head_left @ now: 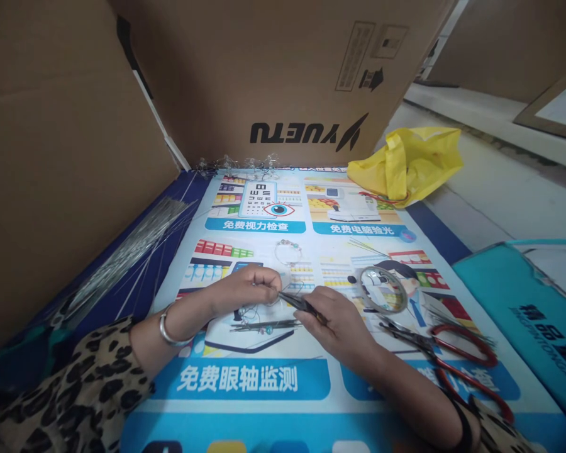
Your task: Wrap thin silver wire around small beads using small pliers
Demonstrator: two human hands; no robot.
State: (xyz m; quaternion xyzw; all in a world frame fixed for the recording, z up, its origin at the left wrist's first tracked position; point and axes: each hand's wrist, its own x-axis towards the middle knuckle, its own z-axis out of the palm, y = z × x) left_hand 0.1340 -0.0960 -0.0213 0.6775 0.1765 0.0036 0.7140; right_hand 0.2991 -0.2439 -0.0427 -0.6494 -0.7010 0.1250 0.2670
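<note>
My left hand is closed, thumb and finger pinching thin wire near the middle of the printed sheet. My right hand grips needle-nose pliers, whose tips meet the wire at my left fingertips. Just below, short dark wire pieces lie on the sheet with a small teal bead beside them. A beaded wire ring rests a little beyond my hands. Exactly how the pinched wire is bent is too small to make out.
Right of my hands lie a tape roll and red-handled scissors. A bundle of straight wires is at left. Wire pieces sit along the back, before a cardboard box. A yellow bag and teal bag lie at right.
</note>
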